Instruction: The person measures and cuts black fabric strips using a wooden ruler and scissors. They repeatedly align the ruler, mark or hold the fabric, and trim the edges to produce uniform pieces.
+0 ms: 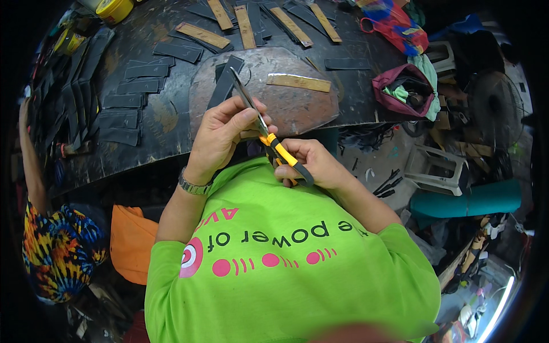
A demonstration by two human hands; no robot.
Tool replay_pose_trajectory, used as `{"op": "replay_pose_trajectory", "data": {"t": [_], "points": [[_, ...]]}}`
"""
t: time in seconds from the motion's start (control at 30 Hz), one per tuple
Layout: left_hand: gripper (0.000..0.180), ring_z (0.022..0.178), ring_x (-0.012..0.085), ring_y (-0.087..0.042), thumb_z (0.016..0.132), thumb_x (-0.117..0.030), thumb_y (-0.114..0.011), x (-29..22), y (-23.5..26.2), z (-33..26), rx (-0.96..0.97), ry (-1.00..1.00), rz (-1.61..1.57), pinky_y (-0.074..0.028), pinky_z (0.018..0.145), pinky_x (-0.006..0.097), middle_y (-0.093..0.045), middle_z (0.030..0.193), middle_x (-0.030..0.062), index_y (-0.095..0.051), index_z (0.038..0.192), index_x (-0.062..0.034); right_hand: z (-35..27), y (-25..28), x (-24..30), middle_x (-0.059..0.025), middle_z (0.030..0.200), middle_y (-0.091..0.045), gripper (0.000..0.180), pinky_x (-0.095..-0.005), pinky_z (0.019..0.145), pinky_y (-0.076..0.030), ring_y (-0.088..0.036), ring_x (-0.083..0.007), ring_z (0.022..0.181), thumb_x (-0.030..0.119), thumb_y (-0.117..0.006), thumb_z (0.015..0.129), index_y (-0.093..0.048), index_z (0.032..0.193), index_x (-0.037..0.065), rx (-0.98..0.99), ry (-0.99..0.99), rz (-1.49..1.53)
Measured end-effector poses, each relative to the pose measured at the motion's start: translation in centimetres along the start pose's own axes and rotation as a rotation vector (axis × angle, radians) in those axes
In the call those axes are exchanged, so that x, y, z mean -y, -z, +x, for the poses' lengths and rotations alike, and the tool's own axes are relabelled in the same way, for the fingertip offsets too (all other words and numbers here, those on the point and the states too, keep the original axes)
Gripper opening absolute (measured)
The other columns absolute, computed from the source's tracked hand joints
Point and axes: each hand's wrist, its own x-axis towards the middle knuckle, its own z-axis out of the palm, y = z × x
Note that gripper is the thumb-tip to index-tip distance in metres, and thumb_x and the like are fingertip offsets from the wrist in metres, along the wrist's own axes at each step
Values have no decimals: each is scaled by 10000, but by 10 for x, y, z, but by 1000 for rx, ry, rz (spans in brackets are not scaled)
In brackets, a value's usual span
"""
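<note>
A pair of scissors (pixel 284 153) with yellow-and-black handles is in front of my chest, its blades pointing up and left over the table edge. My right hand (pixel 313 163) is closed round the handles. My left hand (pixel 229 131), with a metal-band watch on the wrist, pinches the blades between thumb and fingers. Just beyond that hand a dark strip (pixel 225 81) lies at a slant on a worn board (pixel 274 60); its near end is hidden by the hand, and I cannot tell whether they touch. A wooden strip (pixel 298 82) rests on the same board.
Stacks of black strips (pixel 134 86) cover the table's left side. Several wooden strips (pixel 246 27) lie along the back. An open maroon bag (pixel 403 91) is at the right edge. Further right are a stool (pixel 437 168) and a fan (pixel 496 108). Another person's arm (pixel 35 154) reaches in at far left.
</note>
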Motion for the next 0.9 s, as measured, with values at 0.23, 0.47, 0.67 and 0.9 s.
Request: {"op": "replay_pose_trajectory", "data": {"t": [0.23,0.47,0.67,0.9], "points": [[172,878,220,-713,1009,-149,-551,3,15,-4,32,-94,-152,-588,759,312,-675,948,94,-598,1100,-11,-9,53,43,-33,1022,-666,282,-261,858,-498,-614,-110,975,64,-689,891,-657,1162,-4,-325,383,-465],[160,881,225,-716,1002,-145,-562,14,26,0,110,-84,-150,-595,760,322,-670,956,97,-599,1098,-23,32,132,77,-115,1068,-666,296,-365,843,-507,-637,-301,942,20,-572,891,-646,1177,48,-704,566,-1500],[173,822,227,-693,997,-179,-573,15,29,3,92,-52,-130,-574,747,344,-653,909,85,-563,1095,-37,49,167,89,-159,1178,-631,359,-455,892,-501,-598,-364,1061,27,-584,836,-639,1187,80,-704,339,-1680],[179,823,236,-693,1001,-171,-566,14,28,3,93,-46,-119,-566,744,335,-656,924,93,-565,1112,-31,43,189,107,-113,757,-667,218,-362,599,-517,-674,-260,672,103,-720,818,-661,1003,4,-743,293,-1142]]}}
